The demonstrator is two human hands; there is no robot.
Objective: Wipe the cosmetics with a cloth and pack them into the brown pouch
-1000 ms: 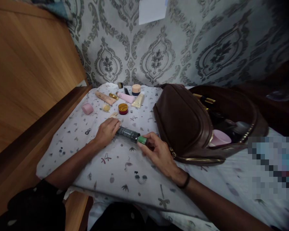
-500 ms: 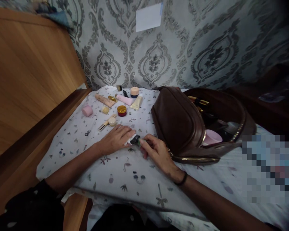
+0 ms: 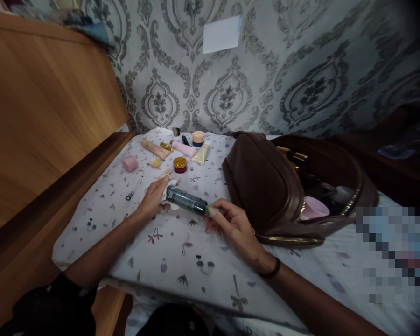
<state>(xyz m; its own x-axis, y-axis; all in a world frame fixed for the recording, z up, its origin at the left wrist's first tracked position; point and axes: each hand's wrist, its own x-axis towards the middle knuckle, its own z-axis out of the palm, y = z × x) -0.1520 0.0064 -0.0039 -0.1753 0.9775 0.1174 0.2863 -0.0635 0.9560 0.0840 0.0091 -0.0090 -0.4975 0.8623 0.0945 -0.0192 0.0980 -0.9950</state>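
Note:
A dark green cosmetic tube (image 3: 186, 199) with pale print slants between my two hands, just above the patterned cloth. My right hand (image 3: 237, 229) pinches its bright green end between thumb and fingers. At the tube's other end, my left hand (image 3: 151, 198) is closed on a crumpled white wipe (image 3: 164, 192), which touches the tube. A cream-coloured stick (image 3: 165, 173) shows partly behind the left fingers. Past the hands lie a red jar with a gold lid (image 3: 179, 164), a small yellow round item (image 3: 156, 162) and a pink item (image 3: 129, 163).
A brown leather bag (image 3: 259, 182) stands unzipped at the right, with a pink item (image 3: 315, 207) and gold-trimmed cosmetics inside. Several tubes and a peach jar (image 3: 198, 138) sit towards the wall. A wooden cabinet (image 3: 52, 79) borders the left side.
The wipe in my left hand has slid left along the tube, baring its dark green body. My right hand has kept its pinch on the green end.

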